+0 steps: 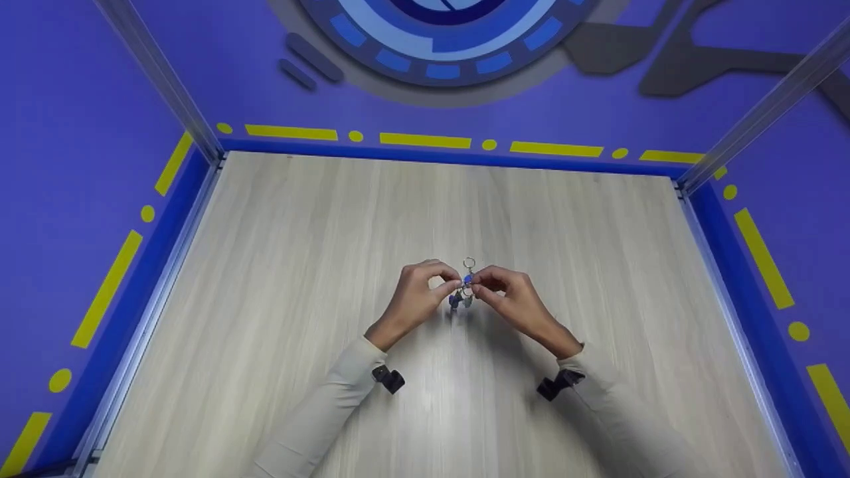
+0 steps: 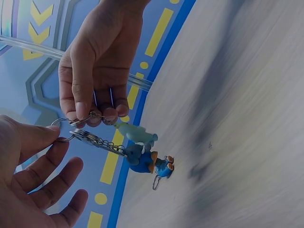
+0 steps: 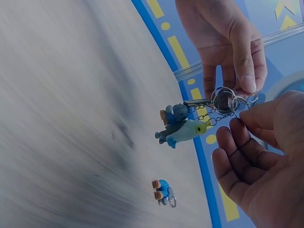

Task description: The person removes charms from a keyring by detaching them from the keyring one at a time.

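Note:
Between thumb and fingers, my left hand [image 1: 418, 292] pinches a metal key ring [image 3: 224, 100] of the keychain bunch. My right hand [image 1: 518, 302] pinches a ring joined to the same bunch, its fingertips close to the left ones. From the rings hang short chains with a pale bird-like figurine [image 3: 187, 130] and a blue-grey figurine [image 3: 176, 113] with orange feet. A slim metal piece [image 3: 197, 102] lies beside the chains. Apart from these, a small blue figurine [image 3: 163, 189] with orange feet and its own ring lies on the table. Fingertips hide part of the rings.
A pale wood-grain table [image 1: 299, 232] lies under both hands. Blue panels with yellow marks [image 1: 425, 141] and metal posts [image 1: 166, 79] enclose its back and sides. Each sleeve carries a black wrist camera [image 1: 388, 379].

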Motion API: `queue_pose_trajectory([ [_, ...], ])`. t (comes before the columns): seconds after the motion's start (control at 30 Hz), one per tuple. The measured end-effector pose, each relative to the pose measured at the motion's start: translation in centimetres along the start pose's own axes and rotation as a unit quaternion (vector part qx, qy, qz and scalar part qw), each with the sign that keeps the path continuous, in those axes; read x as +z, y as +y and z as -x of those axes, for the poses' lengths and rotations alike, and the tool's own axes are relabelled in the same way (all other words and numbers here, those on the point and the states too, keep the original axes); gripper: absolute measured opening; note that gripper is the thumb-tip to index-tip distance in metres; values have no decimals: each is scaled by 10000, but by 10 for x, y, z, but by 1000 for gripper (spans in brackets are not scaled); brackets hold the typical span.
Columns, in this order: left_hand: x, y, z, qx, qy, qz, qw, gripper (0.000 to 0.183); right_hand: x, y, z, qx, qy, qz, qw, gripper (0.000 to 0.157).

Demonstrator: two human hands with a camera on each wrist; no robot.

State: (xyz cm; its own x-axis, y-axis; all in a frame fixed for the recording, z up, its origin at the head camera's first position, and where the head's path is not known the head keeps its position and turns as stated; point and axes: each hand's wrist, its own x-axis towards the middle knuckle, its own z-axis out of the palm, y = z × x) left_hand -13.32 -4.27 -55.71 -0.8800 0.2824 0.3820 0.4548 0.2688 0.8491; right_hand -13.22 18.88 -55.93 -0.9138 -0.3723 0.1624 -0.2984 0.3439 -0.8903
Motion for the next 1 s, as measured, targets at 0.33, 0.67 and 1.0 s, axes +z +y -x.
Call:
queue_pose_trajectory([
  [0.33,-1,2,0,-57,178,-74,9998,11,2,-1,2,-1,-196,-164,9997,13],
  [0.67,0,3,-2,63,510,74,9987,9,27,2,7,544,427,-1434,9872,23],
  [1.0,-1,3,-1,29,499,24,9987,6,39,4,9,941,595,-2166,9699,17],
])
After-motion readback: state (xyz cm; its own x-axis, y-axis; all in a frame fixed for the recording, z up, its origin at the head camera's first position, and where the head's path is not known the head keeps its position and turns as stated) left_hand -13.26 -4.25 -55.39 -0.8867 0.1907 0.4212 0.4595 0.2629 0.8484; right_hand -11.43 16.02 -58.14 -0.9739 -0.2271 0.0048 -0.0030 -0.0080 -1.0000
